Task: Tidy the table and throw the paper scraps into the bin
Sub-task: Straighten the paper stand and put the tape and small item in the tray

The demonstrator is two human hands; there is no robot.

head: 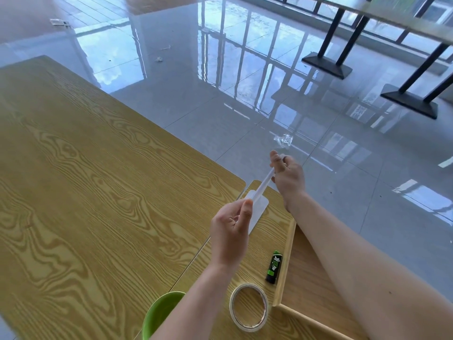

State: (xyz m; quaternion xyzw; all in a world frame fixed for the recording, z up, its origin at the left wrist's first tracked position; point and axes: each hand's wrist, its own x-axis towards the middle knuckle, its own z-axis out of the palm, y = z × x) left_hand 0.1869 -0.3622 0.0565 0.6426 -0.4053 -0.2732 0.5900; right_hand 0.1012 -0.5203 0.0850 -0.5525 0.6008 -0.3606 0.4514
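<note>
Both hands hold a long white paper strip [262, 186] stretched between them above the table's right end. My left hand [231, 235] pinches its near end. My right hand [289, 175] pinches its far end, out past the table edge. A flat white paper piece [259, 208] shows just behind my left hand's fingers; I cannot tell whether it lies on the table or hangs from the strip. A roll of clear tape [249, 307] lies flat near the front edge. A black and green glue stick [274, 266] lies beside the table's raised right rim.
The wood-grain table [85, 192] fills the left. A green bowl [160, 315] sits at the bottom edge under my left forearm. Crumpled clear plastic [283, 139] and small scraps [158, 59] lie on the glossy tiled floor. Black table legs [328, 62] stand at the far right.
</note>
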